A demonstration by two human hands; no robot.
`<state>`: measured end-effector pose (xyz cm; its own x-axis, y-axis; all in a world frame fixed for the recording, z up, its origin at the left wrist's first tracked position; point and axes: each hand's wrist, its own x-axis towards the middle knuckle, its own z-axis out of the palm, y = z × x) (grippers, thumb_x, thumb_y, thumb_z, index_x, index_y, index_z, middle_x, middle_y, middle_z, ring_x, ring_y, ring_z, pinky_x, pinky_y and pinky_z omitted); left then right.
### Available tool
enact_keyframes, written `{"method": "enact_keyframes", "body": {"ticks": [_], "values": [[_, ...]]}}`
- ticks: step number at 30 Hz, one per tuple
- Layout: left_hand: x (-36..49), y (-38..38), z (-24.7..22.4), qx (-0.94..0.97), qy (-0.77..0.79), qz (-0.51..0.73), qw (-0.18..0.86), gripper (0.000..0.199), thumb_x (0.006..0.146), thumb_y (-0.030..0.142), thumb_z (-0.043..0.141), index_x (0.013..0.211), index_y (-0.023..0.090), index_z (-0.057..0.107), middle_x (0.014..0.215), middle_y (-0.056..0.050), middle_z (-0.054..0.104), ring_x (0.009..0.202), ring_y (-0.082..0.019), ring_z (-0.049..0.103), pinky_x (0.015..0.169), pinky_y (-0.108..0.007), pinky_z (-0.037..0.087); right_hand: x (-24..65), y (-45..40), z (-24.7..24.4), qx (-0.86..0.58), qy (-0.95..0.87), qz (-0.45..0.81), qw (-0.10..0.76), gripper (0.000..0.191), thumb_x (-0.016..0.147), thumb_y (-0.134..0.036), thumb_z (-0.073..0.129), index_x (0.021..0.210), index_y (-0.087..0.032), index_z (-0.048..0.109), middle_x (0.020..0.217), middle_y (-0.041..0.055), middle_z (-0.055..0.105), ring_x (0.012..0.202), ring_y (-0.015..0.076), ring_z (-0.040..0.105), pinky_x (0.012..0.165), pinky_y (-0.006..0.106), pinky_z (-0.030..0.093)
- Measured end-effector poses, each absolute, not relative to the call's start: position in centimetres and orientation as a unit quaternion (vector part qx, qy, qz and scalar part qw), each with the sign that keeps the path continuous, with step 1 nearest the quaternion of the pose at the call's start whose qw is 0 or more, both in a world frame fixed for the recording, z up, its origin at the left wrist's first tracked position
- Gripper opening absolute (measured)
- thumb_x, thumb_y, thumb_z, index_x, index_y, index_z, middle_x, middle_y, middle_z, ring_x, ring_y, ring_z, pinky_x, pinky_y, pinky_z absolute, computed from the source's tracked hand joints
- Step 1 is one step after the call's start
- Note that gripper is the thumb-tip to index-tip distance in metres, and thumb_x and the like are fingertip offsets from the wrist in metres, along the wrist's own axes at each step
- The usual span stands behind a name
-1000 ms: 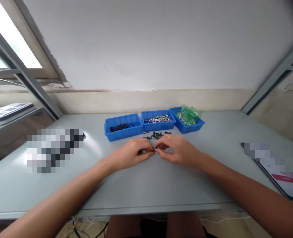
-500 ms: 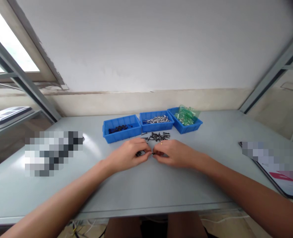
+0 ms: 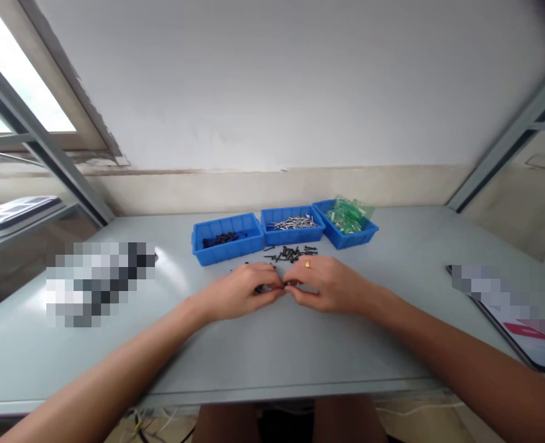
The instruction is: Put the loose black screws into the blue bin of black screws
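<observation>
1. While both hands meet low over the grey table (image 3: 281, 354), a small dark piece (image 3: 286, 285) sits between their fingertips, in front of the bins; it is too blurred to identify.
2. The right hand (image 3: 328, 284), with a ring (image 3: 308, 264) on one finger, appears to pinch this piece between thumb and finger. The left hand (image 3: 248, 290) has thumb and fingers brought close at the same spot; whether it grips the piece cannot be told. More dark bits (image 3: 258, 289) show within its curl, held or merely lying there.
3. Just beyond the hands lies a loose pile of dark screws (image 3: 291, 253). Behind, a left bin (image 3: 229, 250) contains more dark screws (image 3: 223, 239), a middle bin (image 3: 296, 236) silver pins (image 3: 298, 222), and a right bin (image 3: 358, 239) green bags (image 3: 348, 214).
4. The step in hand seems to be fine, two-handed fingertip work on a single piece, perhaps aligning it or passing it across.
5. Judging from this pose, the next move calls for a light, steady pinch and closely matched fingertips, with one hand secure before the other lets go; so small a piece could easily slip.
</observation>
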<state>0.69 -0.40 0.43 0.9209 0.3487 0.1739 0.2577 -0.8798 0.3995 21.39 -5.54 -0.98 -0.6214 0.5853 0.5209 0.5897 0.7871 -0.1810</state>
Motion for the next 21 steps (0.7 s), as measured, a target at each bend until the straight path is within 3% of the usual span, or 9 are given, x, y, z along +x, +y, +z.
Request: {"method": "enact_keyframes", "body": {"ticks": [13,21], "values": [[0.54,-0.24,0.68,0.951,0.192,0.174,0.167,0.016,0.089,0.023,0.048,0.089,0.017,0.064,0.082,-0.003,0.06,0.079,-0.014,0.056,0.071,-0.025,0.045,21.47,-5.21,-1.31,-0.427,-0.882,0.084,0.18,0.006,0.082,-0.021,0.051,0.082,-0.019,0.056,0.074,0.0012,0.062,0.067,0.0138,0.056,0.062,0.025,0.038],[0.71,-0.04,0.54,0.953,0.191,0.149,0.183,0.014,0.087,0.02,0.05,0.083,0.016,0.062,0.081,-0.003,0.059,0.076,-0.013,0.056,0.069,-0.023,0.044,21.54,-5.46,-0.83,-0.4,-0.875,0.041,0.27,0.01,0.081,-0.019,0.051,0.086,-0.017,0.06,0.076,0.0026,0.062,0.073,0.0147,0.057,0.068,0.026,0.041]]}}
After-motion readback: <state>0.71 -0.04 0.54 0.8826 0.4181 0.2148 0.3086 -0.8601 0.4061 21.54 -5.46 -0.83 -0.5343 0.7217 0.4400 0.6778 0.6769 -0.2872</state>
